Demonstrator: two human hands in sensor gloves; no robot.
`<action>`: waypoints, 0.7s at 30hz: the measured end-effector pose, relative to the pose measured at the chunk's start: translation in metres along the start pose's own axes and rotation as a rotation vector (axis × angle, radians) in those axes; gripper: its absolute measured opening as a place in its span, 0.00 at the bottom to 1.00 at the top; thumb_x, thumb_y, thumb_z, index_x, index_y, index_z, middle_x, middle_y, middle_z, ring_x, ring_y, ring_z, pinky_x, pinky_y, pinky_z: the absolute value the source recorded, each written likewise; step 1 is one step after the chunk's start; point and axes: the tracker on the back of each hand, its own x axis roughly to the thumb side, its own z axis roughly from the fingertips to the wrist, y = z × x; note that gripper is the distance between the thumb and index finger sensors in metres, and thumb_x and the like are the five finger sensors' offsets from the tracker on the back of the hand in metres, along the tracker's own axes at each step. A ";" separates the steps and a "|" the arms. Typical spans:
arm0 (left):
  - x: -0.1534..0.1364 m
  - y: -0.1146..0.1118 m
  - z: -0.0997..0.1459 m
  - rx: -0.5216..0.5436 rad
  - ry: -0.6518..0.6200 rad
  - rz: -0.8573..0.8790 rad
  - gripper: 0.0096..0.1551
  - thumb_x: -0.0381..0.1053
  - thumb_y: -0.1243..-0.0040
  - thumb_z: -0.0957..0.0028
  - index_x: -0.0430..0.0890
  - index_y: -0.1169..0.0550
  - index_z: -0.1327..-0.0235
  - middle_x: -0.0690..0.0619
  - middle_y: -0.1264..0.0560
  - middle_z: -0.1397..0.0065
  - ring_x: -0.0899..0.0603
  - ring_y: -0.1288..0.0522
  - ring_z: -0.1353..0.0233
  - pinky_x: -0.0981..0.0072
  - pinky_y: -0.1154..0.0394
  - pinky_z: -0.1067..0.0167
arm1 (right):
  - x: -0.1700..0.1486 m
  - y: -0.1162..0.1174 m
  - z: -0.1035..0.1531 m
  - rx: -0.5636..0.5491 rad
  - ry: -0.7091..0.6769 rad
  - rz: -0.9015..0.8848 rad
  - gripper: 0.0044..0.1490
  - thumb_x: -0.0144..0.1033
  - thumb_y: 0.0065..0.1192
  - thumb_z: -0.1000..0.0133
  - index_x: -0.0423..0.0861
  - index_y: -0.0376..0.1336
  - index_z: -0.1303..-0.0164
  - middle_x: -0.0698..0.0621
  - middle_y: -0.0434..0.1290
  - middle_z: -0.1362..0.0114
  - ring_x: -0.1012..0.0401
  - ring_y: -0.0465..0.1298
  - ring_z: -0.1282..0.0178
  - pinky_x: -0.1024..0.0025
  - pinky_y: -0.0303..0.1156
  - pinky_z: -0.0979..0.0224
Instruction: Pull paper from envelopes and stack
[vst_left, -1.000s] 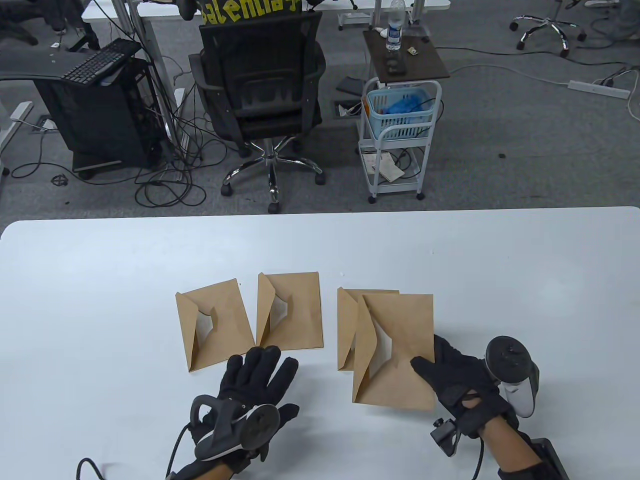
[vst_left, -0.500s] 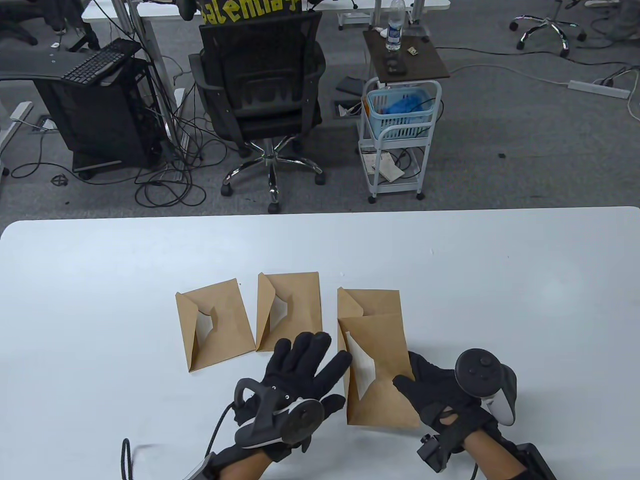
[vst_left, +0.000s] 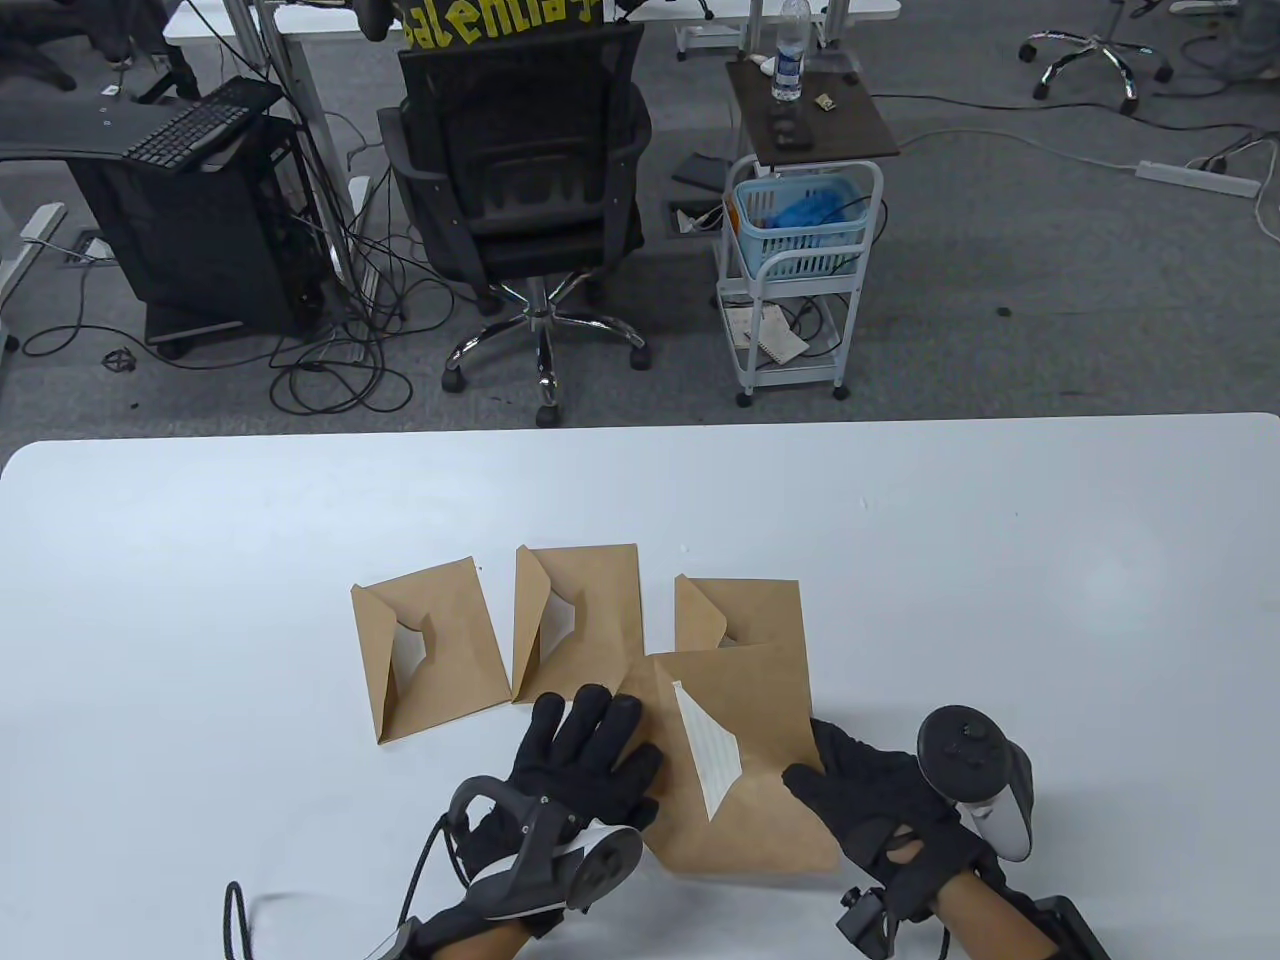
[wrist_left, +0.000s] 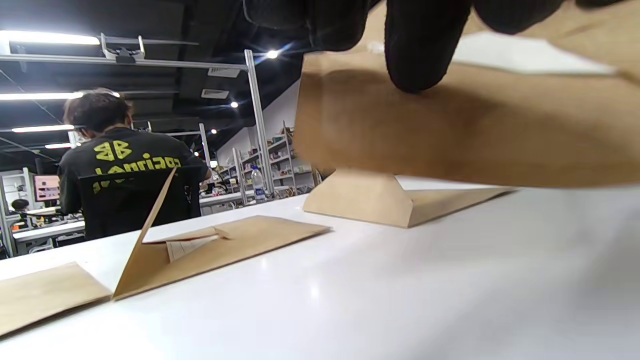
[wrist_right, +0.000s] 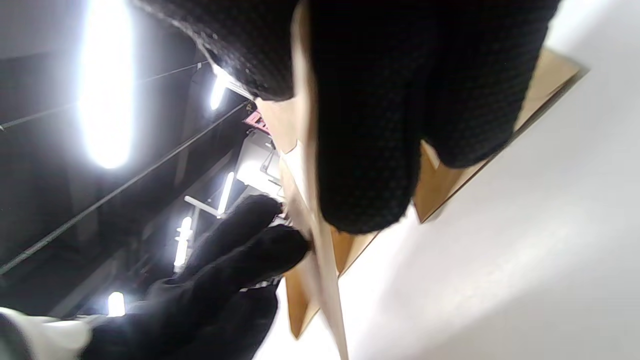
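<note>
Four brown envelopes are on the white table (vst_left: 200, 560). Three lie flat in a row: left (vst_left: 430, 650), middle (vst_left: 585, 620), right (vst_left: 745, 612). The fourth envelope (vst_left: 770, 790) is nearest me, tilted and lifted off the table, as the left wrist view (wrist_left: 475, 130) shows. White lined paper (vst_left: 710, 755) shows in its open flap. My right hand (vst_left: 830, 775) grips its right edge, thumb on top; the right wrist view shows the fingers (wrist_right: 370, 125) around the edge. My left hand (vst_left: 600, 740) is spread, its fingertips (wrist_left: 422, 55) touching the envelope's left flap.
An office chair (vst_left: 530, 170) and a white cart with a blue basket (vst_left: 800, 220) stand beyond the table's far edge. In the left wrist view, the flat envelopes (wrist_left: 225, 245) lie behind the held one.
My right hand has drawn the envelope off the third one, toward me and leftward, turning it. My left hand has moved right and reached its left flap. More white paper shows.
</note>
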 end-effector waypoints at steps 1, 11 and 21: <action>0.001 -0.001 0.000 -0.007 0.000 0.024 0.28 0.62 0.48 0.45 0.61 0.25 0.30 0.49 0.41 0.15 0.35 0.48 0.14 0.34 0.59 0.22 | -0.001 0.001 0.001 0.017 -0.001 -0.035 0.30 0.32 0.65 0.45 0.43 0.64 0.31 0.41 0.81 0.44 0.60 0.90 0.64 0.60 0.84 0.50; -0.013 -0.001 0.004 -0.038 0.126 0.467 0.32 0.60 0.48 0.45 0.56 0.30 0.26 0.48 0.40 0.16 0.33 0.45 0.15 0.34 0.56 0.22 | -0.017 0.003 0.000 0.124 0.042 -0.264 0.31 0.34 0.63 0.44 0.45 0.62 0.29 0.45 0.79 0.39 0.56 0.89 0.58 0.55 0.81 0.45; -0.020 -0.010 0.001 -0.130 0.245 1.077 0.36 0.62 0.45 0.46 0.47 0.29 0.26 0.44 0.42 0.16 0.30 0.48 0.16 0.32 0.58 0.24 | -0.008 0.021 -0.003 0.282 -0.047 -0.332 0.28 0.34 0.61 0.43 0.53 0.63 0.30 0.49 0.78 0.36 0.56 0.87 0.55 0.54 0.79 0.42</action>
